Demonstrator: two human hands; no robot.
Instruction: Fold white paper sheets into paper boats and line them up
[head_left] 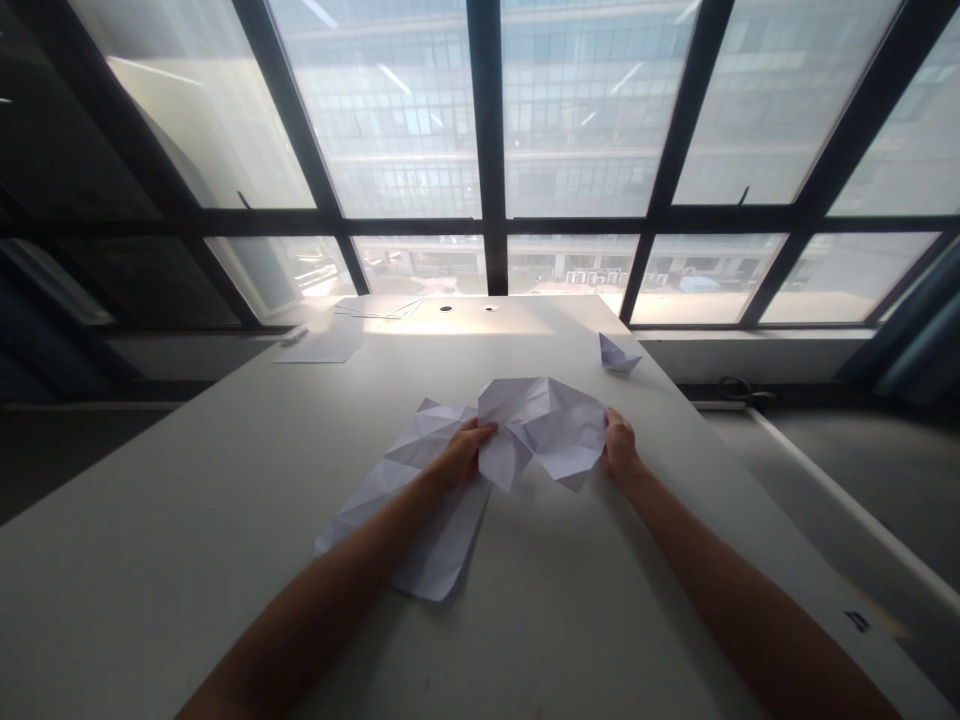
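A creased sheet of white paper (559, 425) is held up over the table between my two hands, partly unfolded and bent along its fold lines. My left hand (463, 452) pinches its left edge, thumb on top. On the right edge, my right hand (619, 442) grips the sheet, with some of its fingers hidden behind the paper. Beneath my left hand and forearm lies another creased sheet of paper (435, 560), flat on the table and partly covered by my arm.
A folded paper boat (618, 356) stands near the right edge of the white table (187, 520). Flat paper (322, 346) lies at the far left with a small white object on it. Two round cable holes are at the far end, before tall windows (577, 110).
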